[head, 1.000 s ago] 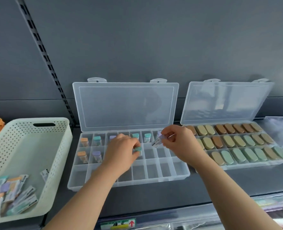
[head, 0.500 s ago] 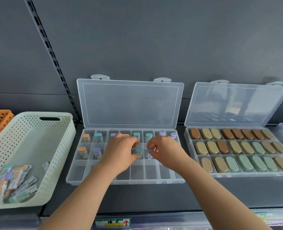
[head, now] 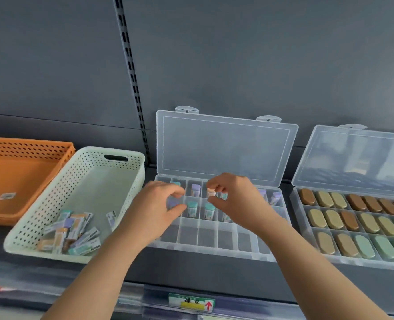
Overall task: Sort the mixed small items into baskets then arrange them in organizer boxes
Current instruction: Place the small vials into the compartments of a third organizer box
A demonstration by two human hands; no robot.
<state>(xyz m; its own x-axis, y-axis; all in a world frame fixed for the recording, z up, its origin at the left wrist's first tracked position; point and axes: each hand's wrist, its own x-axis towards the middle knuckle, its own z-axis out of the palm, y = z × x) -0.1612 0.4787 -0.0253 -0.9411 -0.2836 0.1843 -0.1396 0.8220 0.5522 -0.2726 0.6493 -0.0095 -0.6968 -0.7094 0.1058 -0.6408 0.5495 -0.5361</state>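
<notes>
Lower centre, both forearms reach up-frame over the clear organizer box [head: 214, 244]. The left hand [head: 154, 210] pinches a purple-capped vial [head: 173, 202]; the right hand [head: 231, 199] pinches an orange-capped one [head: 211, 192] (upright). Empty front cells lie nearer; remaining packets [head: 72, 229] sit lower left in the white basket [head: 52, 199].

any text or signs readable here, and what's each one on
Shelf-edge tag: green and yellow with a red up arrow; its characters are too blurred to read.
Packets in the white basket: printed labels, too small to read.
Sticker in the orange tray: unreadable.
Small capped containers in the organizer box: label print blurred.
Nothing can be quoted.
</notes>
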